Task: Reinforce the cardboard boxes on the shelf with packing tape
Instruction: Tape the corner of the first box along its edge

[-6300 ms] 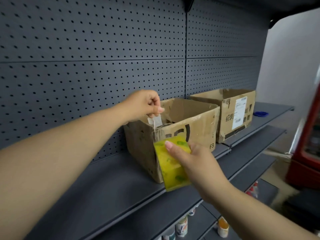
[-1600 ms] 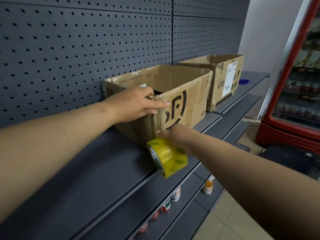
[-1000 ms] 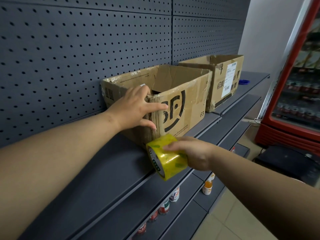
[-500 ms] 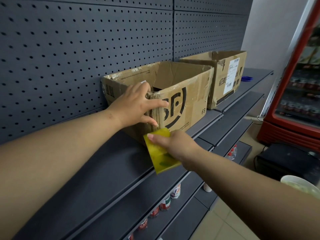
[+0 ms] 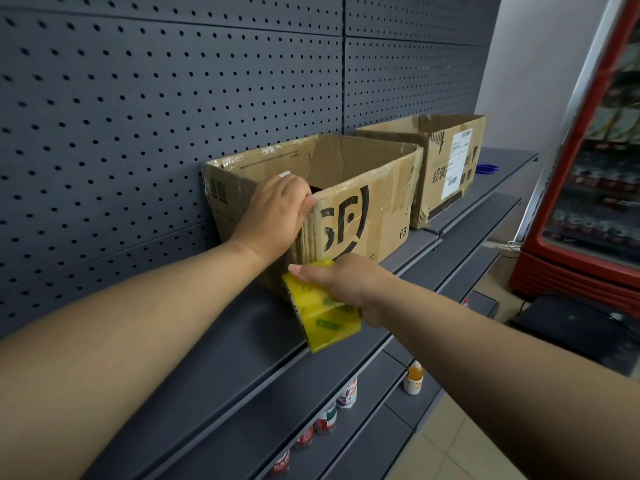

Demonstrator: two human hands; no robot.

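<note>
The open cardboard box sits on the grey shelf. The left hand curls over its near top corner, fingertips hidden inside. The right hand clamps the yellow tape roll, hiding the corner's foot.

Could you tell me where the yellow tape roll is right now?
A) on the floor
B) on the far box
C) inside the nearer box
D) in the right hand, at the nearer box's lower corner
D: the right hand grips the tape roll at the lower front corner of the nearer cardboard box.
</note>
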